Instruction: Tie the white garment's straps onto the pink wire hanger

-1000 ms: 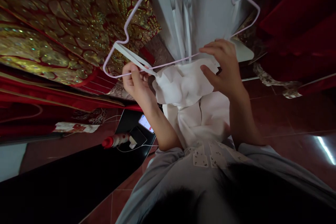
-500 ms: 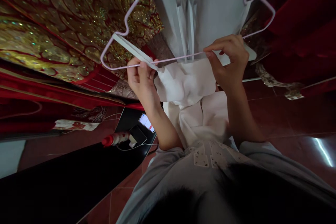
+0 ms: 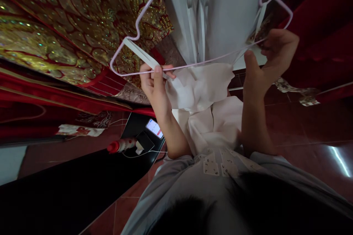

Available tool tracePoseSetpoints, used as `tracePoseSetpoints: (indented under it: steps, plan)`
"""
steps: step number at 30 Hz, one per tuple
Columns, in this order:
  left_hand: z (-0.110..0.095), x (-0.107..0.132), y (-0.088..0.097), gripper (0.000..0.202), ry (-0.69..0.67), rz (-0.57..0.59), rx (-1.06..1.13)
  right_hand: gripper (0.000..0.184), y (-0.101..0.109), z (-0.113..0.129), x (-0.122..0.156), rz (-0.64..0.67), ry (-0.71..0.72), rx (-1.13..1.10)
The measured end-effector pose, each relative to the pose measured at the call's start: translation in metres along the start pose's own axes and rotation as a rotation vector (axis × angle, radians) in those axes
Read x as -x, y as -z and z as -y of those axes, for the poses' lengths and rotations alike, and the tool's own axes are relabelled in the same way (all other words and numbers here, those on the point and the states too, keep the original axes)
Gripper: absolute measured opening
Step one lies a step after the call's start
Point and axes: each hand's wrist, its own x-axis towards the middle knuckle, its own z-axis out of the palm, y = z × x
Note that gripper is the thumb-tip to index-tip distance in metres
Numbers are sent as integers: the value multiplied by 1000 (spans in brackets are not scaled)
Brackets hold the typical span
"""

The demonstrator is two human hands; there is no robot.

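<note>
A lilac clothes hanger [image 3: 150,3] stretches across the upper middle, its top beyond the frame edge. My left hand [image 3: 156,86] pinches its lower bar near the left corner, together with a white strap [image 3: 140,53] looped over the left notch. Another white strap [image 3: 260,18] hangs at the right notch. Below the bar droops a white garment [image 3: 200,84], its cloth gathered in soft folds. My right hand [image 3: 268,57] is at the bar's right end, thumb spread away from the fingers; the fingertips are by the bar, and partly hidden.
Gold-sequinned red garments [image 3: 82,18] hang close on the left, dark red cloth [image 3: 325,25] on the right. Pale grey doors with handles [image 3: 202,18] stand ahead. A black bench [image 3: 82,176] at lower left carries a lit phone [image 3: 154,128], a red-capped bottle [image 3: 120,145] and a cable.
My right hand has slid right along the bar and its thumb has parted from the fingers. The hanger and my left hand have shifted slightly right.
</note>
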Motion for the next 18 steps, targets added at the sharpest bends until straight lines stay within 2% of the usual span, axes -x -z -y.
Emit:
tracePoseSetpoints:
  steps: [3,10,15,18]
  plan:
    - [1,0,-1,27,7,-10,-7,32,4,-5,-6,154,-93,-110]
    - [4,-2,-2,34,-6,-38,-96,14,4,15,-11,381,-83,-112]
    - [3,-1,-2,35,23,-68,-76,8,1,20,-7,331,-70,-110]
    - [5,0,-3,32,32,-70,-82,9,3,23,-8,346,-63,-92]
